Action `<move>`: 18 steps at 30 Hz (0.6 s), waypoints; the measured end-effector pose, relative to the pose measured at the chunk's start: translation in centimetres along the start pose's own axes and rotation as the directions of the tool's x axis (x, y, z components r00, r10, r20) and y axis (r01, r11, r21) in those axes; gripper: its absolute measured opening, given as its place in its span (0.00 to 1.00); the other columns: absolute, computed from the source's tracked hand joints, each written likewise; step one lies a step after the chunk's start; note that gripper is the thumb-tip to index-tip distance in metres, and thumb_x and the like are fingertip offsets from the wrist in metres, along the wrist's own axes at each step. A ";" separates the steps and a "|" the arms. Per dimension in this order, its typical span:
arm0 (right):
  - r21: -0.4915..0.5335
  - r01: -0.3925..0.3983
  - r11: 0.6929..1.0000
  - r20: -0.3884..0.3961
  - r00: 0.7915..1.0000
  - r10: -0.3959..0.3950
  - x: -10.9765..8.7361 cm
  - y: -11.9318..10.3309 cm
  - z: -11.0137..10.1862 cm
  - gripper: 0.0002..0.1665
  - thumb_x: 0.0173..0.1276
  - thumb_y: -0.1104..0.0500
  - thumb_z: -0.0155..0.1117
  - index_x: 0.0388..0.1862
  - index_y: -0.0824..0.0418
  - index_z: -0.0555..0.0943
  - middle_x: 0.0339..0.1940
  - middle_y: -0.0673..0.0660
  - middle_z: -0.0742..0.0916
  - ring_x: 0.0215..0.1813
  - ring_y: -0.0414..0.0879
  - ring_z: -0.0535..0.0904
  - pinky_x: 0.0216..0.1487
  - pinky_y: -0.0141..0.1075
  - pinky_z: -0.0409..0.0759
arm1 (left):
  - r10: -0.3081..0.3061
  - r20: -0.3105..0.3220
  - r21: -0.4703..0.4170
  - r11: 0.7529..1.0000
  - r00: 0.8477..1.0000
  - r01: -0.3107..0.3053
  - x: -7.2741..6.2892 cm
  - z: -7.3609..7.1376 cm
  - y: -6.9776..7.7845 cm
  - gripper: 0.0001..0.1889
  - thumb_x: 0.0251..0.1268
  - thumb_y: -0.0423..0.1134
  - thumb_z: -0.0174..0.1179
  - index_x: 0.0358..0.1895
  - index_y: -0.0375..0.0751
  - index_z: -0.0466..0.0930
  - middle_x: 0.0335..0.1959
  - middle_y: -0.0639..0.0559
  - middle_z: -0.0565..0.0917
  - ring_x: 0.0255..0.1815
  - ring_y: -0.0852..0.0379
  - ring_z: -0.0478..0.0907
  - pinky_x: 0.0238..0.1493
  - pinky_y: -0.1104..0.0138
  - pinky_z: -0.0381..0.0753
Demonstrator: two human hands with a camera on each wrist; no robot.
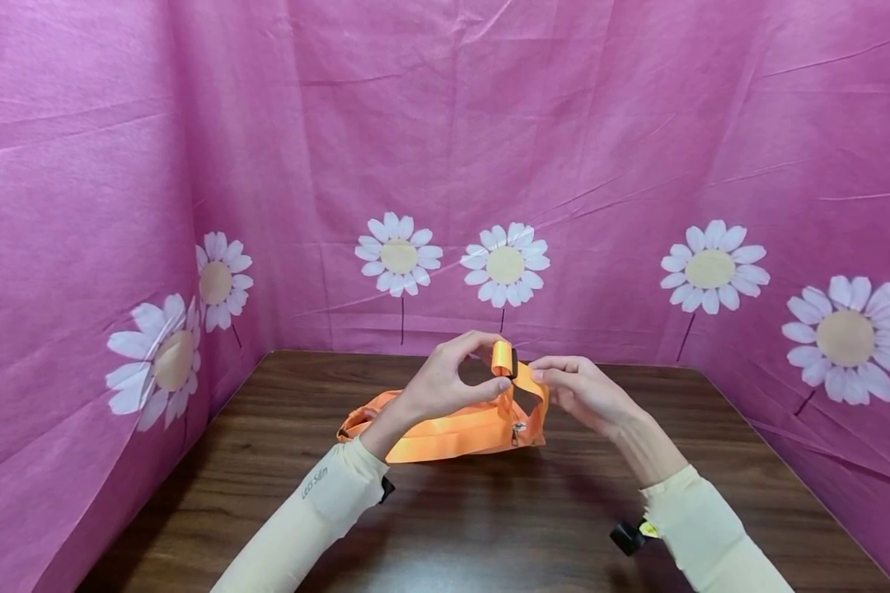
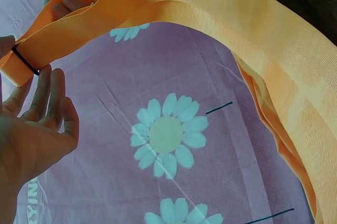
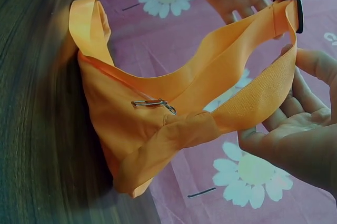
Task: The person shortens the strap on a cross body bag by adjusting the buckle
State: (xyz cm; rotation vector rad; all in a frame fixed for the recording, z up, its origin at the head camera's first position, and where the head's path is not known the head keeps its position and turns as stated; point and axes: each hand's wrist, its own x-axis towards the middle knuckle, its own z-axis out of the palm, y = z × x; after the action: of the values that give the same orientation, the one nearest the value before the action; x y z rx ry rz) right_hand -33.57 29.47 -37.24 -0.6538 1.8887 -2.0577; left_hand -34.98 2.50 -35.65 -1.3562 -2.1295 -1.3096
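An orange fabric bag [image 1: 452, 436] lies on the table, with a silver zipper pull [image 3: 150, 103] at its near end. Its orange strap [image 2: 210, 3] rises in a loop and passes through a black strap slider [image 3: 299, 13]. My left hand [image 1: 445, 379] holds the slider and the folded strap end between thumb and fingers. Just right of it, my right hand [image 1: 582, 391] pinches the strap between thumb and forefinger. In the right wrist view, the strap arcs from the bag up to this hand; the other fingers are loosely bent beneath.
The bag rests on a dark wooden table [image 1: 475, 535]. Pink cloth [image 1: 445, 123] printed with white daisies hangs around the back and sides. A black device [image 1: 627, 537] is attached at the right wrist, below the cream sleeve [image 1: 712, 527].
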 end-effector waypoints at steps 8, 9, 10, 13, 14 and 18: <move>0.011 0.006 1.000 0.026 1.000 -0.006 0.0 -0.5 0.9 0.12 0.79 0.64 0.57 0.52 0.65 0.86 0.48 0.59 0.87 0.47 0.49 0.83 0.51 0.41 0.80 | -0.012 0.036 -0.025 1.000 0.999 0.013 -0.1 0.4 0.1 0.26 0.63 0.50 0.72 0.63 0.53 0.77 0.48 0.64 0.80 0.48 0.63 0.76 0.51 0.60 0.76; 0.016 0.008 1.000 0.030 1.000 -0.008 -0.1 -0.5 1.0 0.12 0.79 0.64 0.57 0.52 0.65 0.86 0.48 0.59 0.87 0.47 0.49 0.83 0.51 0.41 0.80 | -0.008 0.041 -0.032 0.999 0.999 0.010 -0.1 0.4 0.2 0.26 0.63 0.49 0.72 0.63 0.53 0.77 0.48 0.64 0.80 0.48 0.63 0.76 0.50 0.60 0.76; 0.021 0.007 1.000 0.031 1.000 -0.007 -0.1 -0.6 1.1 0.12 0.79 0.64 0.57 0.52 0.65 0.86 0.48 0.59 0.87 0.47 0.49 0.83 0.51 0.41 0.81 | -0.005 0.045 -0.040 0.999 0.999 0.007 -0.1 0.5 0.2 0.26 0.63 0.49 0.72 0.63 0.53 0.77 0.48 0.63 0.81 0.48 0.62 0.76 0.50 0.59 0.76; 0.026 0.011 1.000 0.037 0.999 -0.012 -0.2 -0.7 1.2 0.12 0.79 0.64 0.57 0.52 0.66 0.86 0.48 0.60 0.87 0.47 0.49 0.83 0.51 0.41 0.81 | -0.002 0.049 -0.060 0.998 0.999 0.005 -0.1 0.5 0.2 0.26 0.63 0.48 0.72 0.64 0.52 0.77 0.48 0.63 0.80 0.47 0.62 0.76 0.50 0.58 0.76; 0.025 0.012 1.000 0.037 0.999 -0.013 -0.2 -0.7 1.2 0.12 0.79 0.64 0.57 0.52 0.66 0.86 0.48 0.60 0.87 0.47 0.49 0.83 0.51 0.41 0.81 | -0.003 0.048 -0.062 0.998 0.999 0.006 -0.1 0.5 0.2 0.26 0.63 0.48 0.72 0.64 0.52 0.77 0.48 0.62 0.80 0.47 0.61 0.76 0.50 0.58 0.76; 0.034 0.007 0.999 0.039 0.999 -0.009 -0.2 -0.5 1.1 0.12 0.78 0.64 0.58 0.53 0.66 0.86 0.49 0.60 0.87 0.48 0.51 0.83 0.54 0.43 0.80 | -0.001 0.040 -0.070 0.998 0.999 0.004 -0.1 0.5 0.2 0.25 0.62 0.47 0.72 0.62 0.52 0.78 0.47 0.62 0.80 0.47 0.60 0.76 0.49 0.57 0.76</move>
State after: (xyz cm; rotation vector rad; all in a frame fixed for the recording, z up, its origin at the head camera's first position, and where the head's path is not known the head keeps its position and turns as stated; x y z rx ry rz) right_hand -32.84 28.66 -36.69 -0.6898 1.8289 -2.0615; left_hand -34.65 2.87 -35.84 -1.4194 -2.1301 -1.3817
